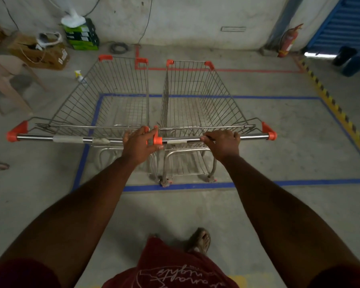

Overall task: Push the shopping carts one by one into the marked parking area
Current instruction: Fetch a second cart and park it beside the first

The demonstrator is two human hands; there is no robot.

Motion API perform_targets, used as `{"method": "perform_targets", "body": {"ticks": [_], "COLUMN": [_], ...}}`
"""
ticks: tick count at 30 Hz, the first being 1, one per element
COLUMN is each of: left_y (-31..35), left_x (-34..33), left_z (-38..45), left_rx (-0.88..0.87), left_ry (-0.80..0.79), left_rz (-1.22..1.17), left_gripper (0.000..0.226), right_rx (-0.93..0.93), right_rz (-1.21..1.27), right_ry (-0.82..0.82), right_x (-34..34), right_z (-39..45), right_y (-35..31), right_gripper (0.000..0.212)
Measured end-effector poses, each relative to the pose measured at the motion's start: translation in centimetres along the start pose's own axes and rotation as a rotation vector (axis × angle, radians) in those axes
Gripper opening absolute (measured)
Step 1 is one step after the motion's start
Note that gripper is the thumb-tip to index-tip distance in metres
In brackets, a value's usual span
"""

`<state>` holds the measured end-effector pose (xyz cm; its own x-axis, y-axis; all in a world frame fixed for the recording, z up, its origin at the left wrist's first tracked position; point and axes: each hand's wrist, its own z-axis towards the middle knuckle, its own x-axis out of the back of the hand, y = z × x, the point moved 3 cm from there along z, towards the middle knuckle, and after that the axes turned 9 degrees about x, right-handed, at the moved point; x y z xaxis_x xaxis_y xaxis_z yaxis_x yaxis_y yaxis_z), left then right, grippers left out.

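Two wire shopping carts stand side by side on the grey floor (pixel 258 129), and a person stands behind them with both arms stretched out. The left cart (pixel 104 96) and the right cart (pixel 197 94) are very close together, with their inner sides almost touching. Each has a shiny metal push bar with orange caps at its ends.

The left hand (pixel 138 142) rests on the right end of the left cart's bar (pixel 67 139), just where the two bars meet. Its fingers curl over the bar and its thumb reaches across to the orange cap (pixel 157 140) on the next bar. The right hand (pixel 221 142) grips the right cart's bar (pixel 252 137), with fingers wrapped over the top and thumb pointing along it.

Blue tape (pixel 175 186) marks a box on the floor. The right cart sits inside it, with its back wheels (pixel 210 178) just past the near blue line. The left cart stands over the left blue line, so part of it is inside and part outside. A red tape line (pixel 247 70) runs farther back, near the wall.

By the wall are a brown cardboard box (pixel 40 53), a stack of green boxes (pixel 82 36), and a red fire extinguisher (pixel 288 41). A yellow and black stripe (pixel 328 96) runs along the right.
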<state>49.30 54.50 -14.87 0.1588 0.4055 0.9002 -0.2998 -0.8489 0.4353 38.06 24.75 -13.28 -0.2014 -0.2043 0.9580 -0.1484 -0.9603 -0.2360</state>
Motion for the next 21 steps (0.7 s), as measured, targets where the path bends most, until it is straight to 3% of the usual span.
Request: {"method": "perform_targets", "body": {"ticks": [5, 10, 15, 21], "left_y": [1.4, 2.9, 4.5, 5.0], "left_x": [-0.5, -0.5, -0.2, 0.3], "left_z": [-0.8, -1.4, -1.6, -1.7], "left_rx": [0.032, 0.071, 0.157, 0.199], "left_ry": [0.041, 0.058, 0.034, 0.047], "left_rz": [0.136, 0.156, 0.239, 0.142], "left_gripper": [0.073, 0.07, 0.075, 0.074], "right_rx": [0.007, 0.221, 0.187, 0.212], "right_rz": [0.114, 0.042, 0.027, -0.093], "right_ry": [-0.016, -0.057, -0.065, -0.079], "right_x": [-0.2, 2.1, 2.7, 3.6], "right_z": [-1.1, -2.0, -1.7, -0.7], "right_y": [1.1, 4.0, 4.5, 3.5], "right_gripper": [0.04, 0.034, 0.057, 0.056]}}
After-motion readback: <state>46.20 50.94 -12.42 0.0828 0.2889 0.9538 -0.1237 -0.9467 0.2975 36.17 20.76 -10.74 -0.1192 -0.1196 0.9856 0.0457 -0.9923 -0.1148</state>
